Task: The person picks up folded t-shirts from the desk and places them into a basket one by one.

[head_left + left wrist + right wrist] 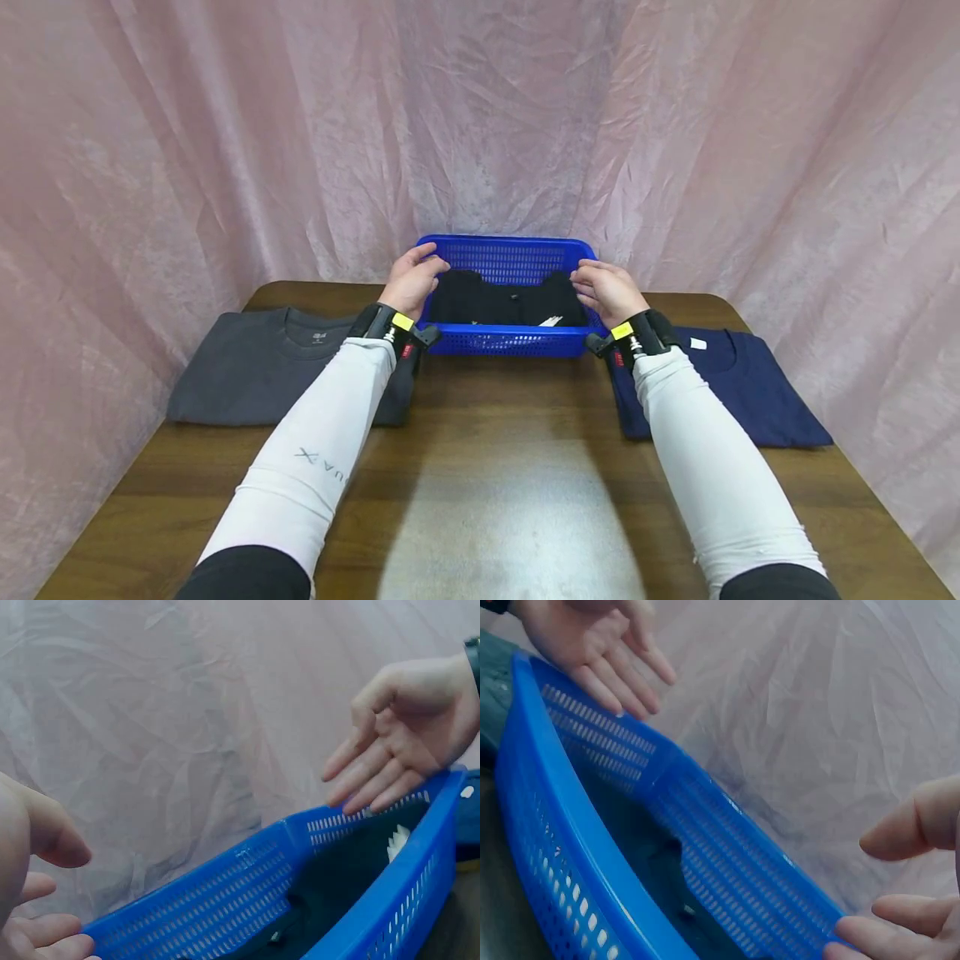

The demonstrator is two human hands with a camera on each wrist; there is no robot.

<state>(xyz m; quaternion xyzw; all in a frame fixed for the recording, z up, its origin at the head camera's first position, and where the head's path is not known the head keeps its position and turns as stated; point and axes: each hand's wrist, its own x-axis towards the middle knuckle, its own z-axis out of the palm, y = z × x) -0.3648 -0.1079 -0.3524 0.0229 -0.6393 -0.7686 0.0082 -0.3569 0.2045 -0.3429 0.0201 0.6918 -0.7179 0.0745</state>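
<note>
A blue plastic basket (510, 340) with slotted sides stands at the back of the table, and a folded black shirt (498, 304) with a white mark lies inside it. My left hand (412, 279) is at the basket's left end, fingers fairly straight and thumb apart. At the right end is my right hand (606, 290), its fingers likewise extended and thumb held away. Both wrist views show the fingertips close to the rim (671, 746); whether they touch it I cannot tell. Neither hand grips anything.
A folded dark grey T-shirt (247, 367) lies on the wooden table (510, 467) to the left, partly under my left forearm. On the right lies a folded navy T-shirt (750, 392), partly behind my right arm. A pink curtain (510, 117) hangs behind the table.
</note>
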